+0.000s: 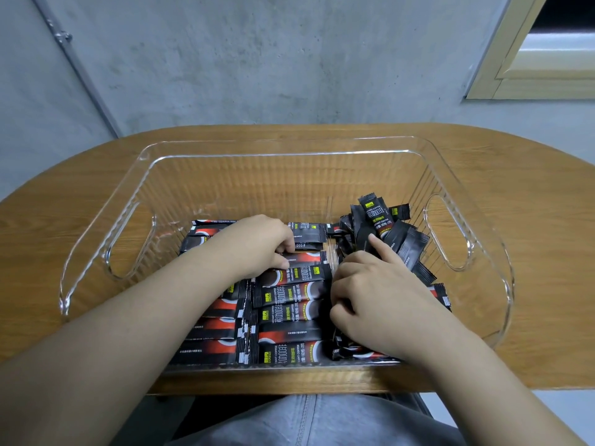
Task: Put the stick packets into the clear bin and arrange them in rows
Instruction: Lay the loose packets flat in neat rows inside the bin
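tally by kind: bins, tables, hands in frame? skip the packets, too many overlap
bin: 1
table: 1
hands: 2, left hand and right hand, both inside the bin on the packets
Total: 4

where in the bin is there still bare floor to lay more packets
Bare floor runs along the clear bin's far wall, beyond the flat rows and left of the loose heap. The near half is crowded, with both hands in it.

One clear bin (467, 175); one wooden table (48, 220); two hands in the bin, a left hand (257, 244) and a right hand (373, 294); dozens of black stick packets (289, 294), too overlapped for an exact count.
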